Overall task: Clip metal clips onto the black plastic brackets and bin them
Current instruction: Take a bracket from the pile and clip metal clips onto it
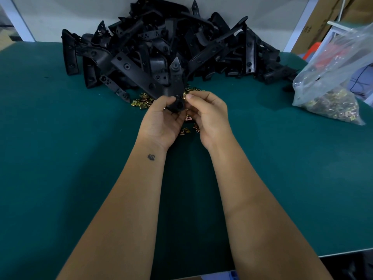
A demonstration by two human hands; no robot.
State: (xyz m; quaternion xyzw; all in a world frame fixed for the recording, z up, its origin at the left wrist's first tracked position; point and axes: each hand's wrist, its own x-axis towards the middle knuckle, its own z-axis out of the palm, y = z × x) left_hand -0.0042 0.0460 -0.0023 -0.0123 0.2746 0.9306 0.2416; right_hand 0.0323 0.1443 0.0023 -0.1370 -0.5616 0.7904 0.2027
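here the left hand point(161, 120) curls around the lower end of a black bracket point(175, 85) held above the green table point(60, 158), just in front of the bracket heap point(165, 43). the right hand point(207, 116) pinches a metal clip point(185, 95) against the bracket's edge. loose clips point(141, 103) lie beneath; open mat spreads either side, a clip bag point(333, 85) at the right edge.

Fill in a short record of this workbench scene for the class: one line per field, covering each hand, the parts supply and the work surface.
left hand: grips the lower end of a black plastic bracket
right hand: pinches a metal clip against the bracket's edge
bracket supply: pile of black brackets at the back of the table
clip supply: loose clips under the hands; more in a clear plastic bag at right
surface: green table mat
bin: not in view
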